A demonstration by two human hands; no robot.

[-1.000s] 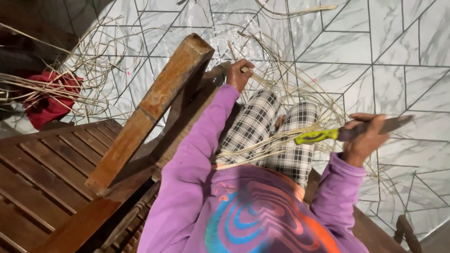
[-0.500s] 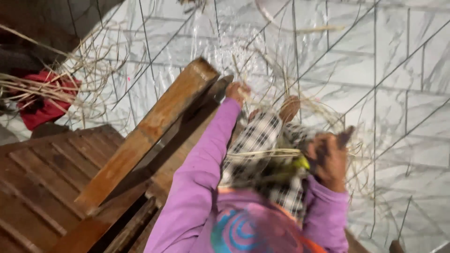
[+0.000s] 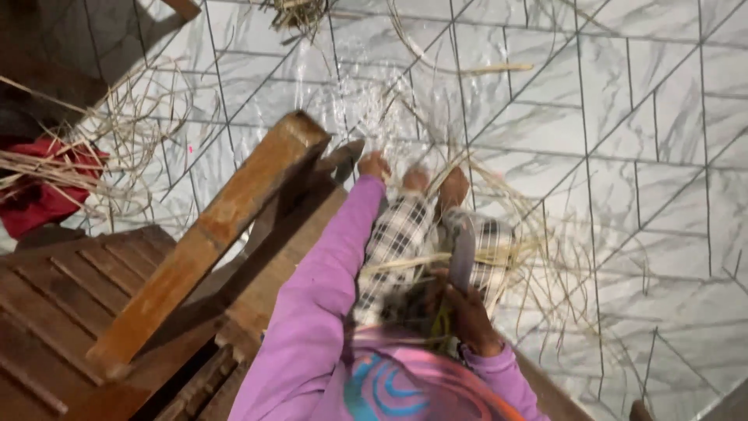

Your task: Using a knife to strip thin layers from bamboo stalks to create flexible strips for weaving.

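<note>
I sit on a wooden chair, looking down at my checked trousers (image 3: 397, 242) and purple sleeves. My left hand (image 3: 374, 165) is stretched forward near my knee, fingers closed around the end of a thin pale cane strip (image 3: 405, 265) that runs back across my lap. My right hand (image 3: 471, 320) is drawn in close to my body and grips a knife (image 3: 461, 253) with a yellow-green handle, its grey blade pointing forward over my right thigh. The blade lies against the strips on my lap.
The chair's wooden armrest (image 3: 210, 234) slants across the left. Slatted wooden boards (image 3: 54, 304) lie lower left. Loose cane strips (image 3: 561, 273) litter the white marble tile floor (image 3: 623, 117). A red cloth (image 3: 39, 195) lies at the far left.
My right hand has pulled the knife in from out at the right to close against my body, the blade turning to point forward. The view tilted forward.
</note>
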